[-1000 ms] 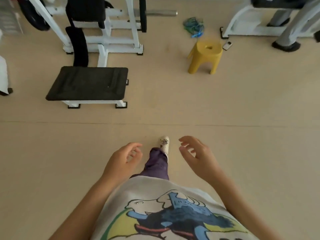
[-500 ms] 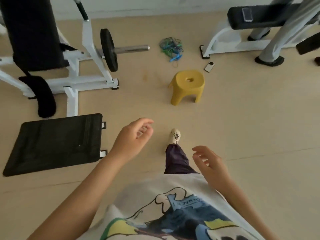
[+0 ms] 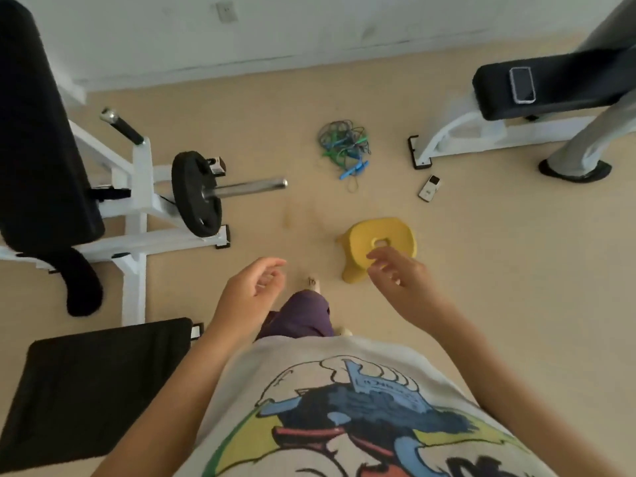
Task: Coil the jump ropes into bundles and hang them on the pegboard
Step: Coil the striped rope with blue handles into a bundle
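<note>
The person has stepped closer: the ropes (image 3: pixel 345 148), a tangled pile on the floor (image 3: pixel 516 270) near the far wall, now lie just beyond the stool (image 3: pixel 368 235). Left hand (image 3: pixel 249 294) and right hand (image 3: pixel 402 280) hang empty, fingers loosely curled, the right one raised since.

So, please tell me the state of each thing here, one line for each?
jump ropes: tangled pile on the floor, not coiled
left hand: open, holds nothing
right hand: open, holds nothing
yellow stool: upright on the floor
phone: lying flat on the bench pad
small device: lying on the floor
</note>
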Demonstrator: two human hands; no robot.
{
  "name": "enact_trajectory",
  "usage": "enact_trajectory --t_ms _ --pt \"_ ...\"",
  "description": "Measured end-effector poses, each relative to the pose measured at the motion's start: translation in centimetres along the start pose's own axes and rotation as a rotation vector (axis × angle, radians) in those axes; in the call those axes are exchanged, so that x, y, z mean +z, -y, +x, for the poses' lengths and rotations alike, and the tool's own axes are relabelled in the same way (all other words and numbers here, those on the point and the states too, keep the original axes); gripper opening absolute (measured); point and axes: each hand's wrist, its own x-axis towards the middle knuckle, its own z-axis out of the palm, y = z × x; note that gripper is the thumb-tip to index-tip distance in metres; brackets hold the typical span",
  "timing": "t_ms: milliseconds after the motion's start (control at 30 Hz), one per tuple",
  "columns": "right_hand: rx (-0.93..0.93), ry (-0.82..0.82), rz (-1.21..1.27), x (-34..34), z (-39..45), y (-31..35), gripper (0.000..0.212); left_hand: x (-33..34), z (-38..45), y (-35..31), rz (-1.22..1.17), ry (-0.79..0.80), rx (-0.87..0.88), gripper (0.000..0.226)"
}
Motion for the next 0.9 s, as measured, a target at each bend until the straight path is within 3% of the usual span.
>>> enact_trajectory --t_ms 167,267,433,667,900 --pt "-0.015 0.051 -0.075 -4.0 14.0 2.0 0.023 -0.5 13.5 -1.5 -0.085 -0.005 -0.045 0.019" --pt "0.069 0.035 -0.106 -7.0 22.3 3.4 0.017 -2.1 23.3 -3.7 -0.109 0.031 -0.057 0.018" --pt "0.128 0.056 -0.080 -11.5 31.6 5.9 0.015 -4.7 36.1 -10.4 -0.057 0.108 0.052 0.022" --pt "0.211 0.015 -0.057 -18.3 40.6 4.6 0.017 -5.3 48.5 -19.1 -0.065 0.119 0.178 0.026" --pt "0.168 0.109 -0.072 -23.6 53.2 -0.4 0.016 -2.3 58.2 -21.3 -0.077 0.029 0.099 0.024"
